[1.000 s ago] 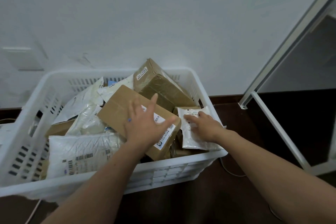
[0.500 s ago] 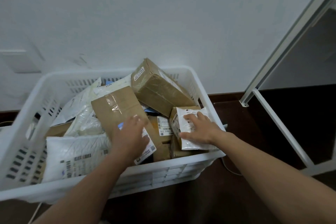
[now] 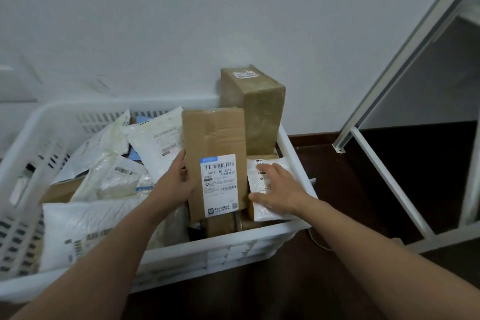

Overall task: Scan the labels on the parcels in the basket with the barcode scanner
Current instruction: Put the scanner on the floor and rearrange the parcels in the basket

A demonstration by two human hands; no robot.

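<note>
A white slatted plastic basket [image 3: 228, 247] holds several parcels. My left hand [image 3: 174, 184] grips the left edge of a flat cardboard box [image 3: 215, 135], stood upright with its white barcode label [image 3: 219, 184] facing me. My right hand [image 3: 280, 189] lies flat with spread fingers on a small white padded parcel [image 3: 267, 210] at the basket's right front corner. Behind, a taped brown box [image 3: 257, 109] stands on end against the back rim. White poly mailers [image 3: 85, 226] with barcodes fill the left side. No barcode scanner is in view.
A white wall rises right behind the basket. A white metal frame [image 3: 384, 179] slants across the right, over dark brown floor [image 3: 337, 182]. A thin cable [image 3: 319, 244] lies on the floor by the basket's right front corner.
My left hand has tipped the flat cardboard box from lying tilted to upright, label toward me. The taped brown box behind now stands on end. My right hand stays on the small white parcel.
</note>
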